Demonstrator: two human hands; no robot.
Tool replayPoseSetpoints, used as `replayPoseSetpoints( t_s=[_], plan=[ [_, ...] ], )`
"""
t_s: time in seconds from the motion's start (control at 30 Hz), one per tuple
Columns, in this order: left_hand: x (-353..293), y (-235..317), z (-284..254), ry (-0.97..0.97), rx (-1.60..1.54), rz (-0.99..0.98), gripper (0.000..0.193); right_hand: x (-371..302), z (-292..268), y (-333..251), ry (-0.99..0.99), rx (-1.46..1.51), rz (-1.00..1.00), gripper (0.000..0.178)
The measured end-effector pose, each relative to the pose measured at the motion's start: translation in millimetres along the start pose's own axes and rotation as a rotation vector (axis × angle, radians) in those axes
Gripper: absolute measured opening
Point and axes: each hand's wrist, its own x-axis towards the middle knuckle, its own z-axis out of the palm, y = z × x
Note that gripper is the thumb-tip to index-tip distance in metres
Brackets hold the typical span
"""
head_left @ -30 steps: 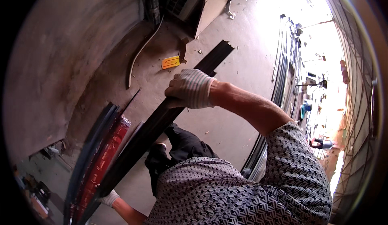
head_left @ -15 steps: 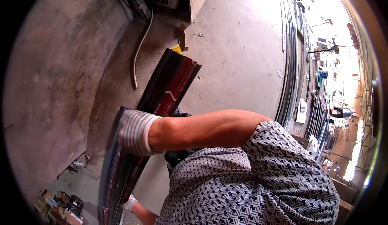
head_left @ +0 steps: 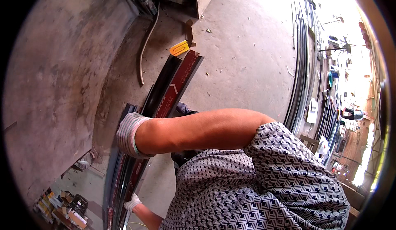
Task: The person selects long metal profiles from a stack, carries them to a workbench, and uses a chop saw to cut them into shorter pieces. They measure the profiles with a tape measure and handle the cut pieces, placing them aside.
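My right hand (head_left: 131,134), in a striped knitted glove, reaches over a stack of long dark metal profiles from the right. Its fingers are hidden behind the glove's cuff. Under it lies a profile with a printed red film (head_left: 175,87), running from upper right to lower left. A dark grey profile (head_left: 110,176) lies along its left side. Lower down, my left hand (head_left: 132,202), in a pale glove, grips the right edge of the profiles, its fingertips partly out of sight. A yellow-orange flat piece (head_left: 179,48) sits just past the upper end of the profiles.
A stained wall (head_left: 62,65) rises at the left, with a thin curved strip (head_left: 144,54) lying near its foot. A pile of boxes and scraps (head_left: 66,209) is at the lower left. Many long bars (head_left: 303,65) lie in rows at the right. One of my shoes (head_left: 185,108) shows beside the profiles.
My right hand has shifted slightly left, and my left hand appears a little higher. The upper end of the profiles looks a bit higher, and more of the yellow-orange piece shows.
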Motion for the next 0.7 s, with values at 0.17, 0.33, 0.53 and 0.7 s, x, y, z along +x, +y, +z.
replayPoseSetpoints(
  t_s=[0.17,0.33,0.53,0.7],
  plan=[
    [23.9,4.4,-18.1,0.037,-0.016,-0.001,0.037,3.9,-1.9,0.2,-0.064,-0.02,0.028,0.028],
    [72.1,9.2,-62.1,-0.263,0.396,0.307,0.036,6.2,-1.6,-2.6,-0.079,-0.047,0.041,0.029],
    [75.1,9.1,-59.8,-0.263,0.046,0.078,0.035,0.6,-8.5,-5.3,-0.118,-0.07,0.061,0.029],
    [64.9,8.2,-60.6,-0.206,-0.194,0.042,0.03,1.2,-10.7,-11.1,-0.111,-0.065,0.023,0.025]
  ],
)
